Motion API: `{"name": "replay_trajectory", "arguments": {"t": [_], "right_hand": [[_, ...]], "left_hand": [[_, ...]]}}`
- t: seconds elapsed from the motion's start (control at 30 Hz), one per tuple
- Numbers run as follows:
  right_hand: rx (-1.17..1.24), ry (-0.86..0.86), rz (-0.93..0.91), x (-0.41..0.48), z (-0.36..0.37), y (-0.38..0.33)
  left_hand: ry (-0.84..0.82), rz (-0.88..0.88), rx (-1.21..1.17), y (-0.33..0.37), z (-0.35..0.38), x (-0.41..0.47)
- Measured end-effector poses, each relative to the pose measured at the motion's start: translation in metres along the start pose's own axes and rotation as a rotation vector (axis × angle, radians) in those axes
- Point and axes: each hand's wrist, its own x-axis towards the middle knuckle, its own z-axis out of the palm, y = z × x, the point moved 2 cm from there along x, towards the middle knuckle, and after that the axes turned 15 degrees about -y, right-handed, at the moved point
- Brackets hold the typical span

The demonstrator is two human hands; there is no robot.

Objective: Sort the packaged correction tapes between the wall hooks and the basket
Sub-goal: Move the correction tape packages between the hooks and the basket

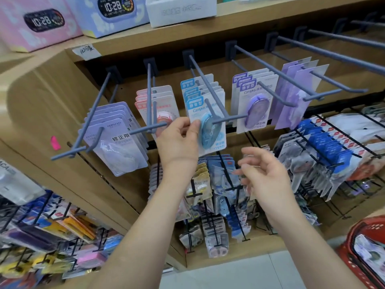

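At lower right of the frame sits the red basket [352,236], packs inside. Nearer centre your right hand [264,174] hangs loose, its grip empty. Further in, your left hand [179,140] pinches the front blue correction tape pack [210,132] on its hook [210,109] — pull crookedly and the hang hole may snag, tearing the card.
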Motion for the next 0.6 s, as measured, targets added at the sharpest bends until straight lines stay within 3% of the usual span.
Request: {"name": "replay_trajectory", "arguments": {"t": [0.17, 0.33, 0.43, 0.6], "right_hand": [[-0.083, -0.023, 0.007, -0.006, -0.008, 0.003], [-0.351, -0.105, 0.076, -0.019, -0.014, 0.014], [-0.621, -0.105, 0.118, -0.037, -0.019, 0.022], [-0.852, -0.026, 0.256, -0.082, -0.034, 0.043]], "left_hand": [[-0.001, 0.037, 0.144, -0.004, 0.0, 0.005], [-0.074, 0.176, 0.027, -0.018, -0.016, -0.034], [-0.221, 0.252, 0.038, -0.036, -0.024, -0.054], [-0.478, 0.403, 0.089, -0.052, -0.019, -0.081]]}}
